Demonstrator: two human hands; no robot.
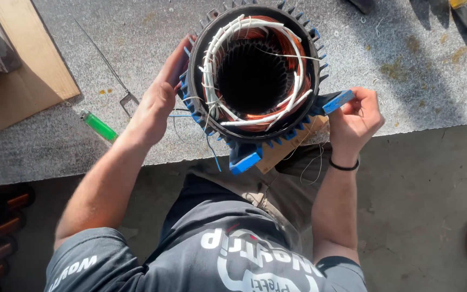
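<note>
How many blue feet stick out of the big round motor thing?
2 show: one blue foot at the bottom edge of the motor housing, one blue foot by the right hand. More may be hidden behind.
</note>
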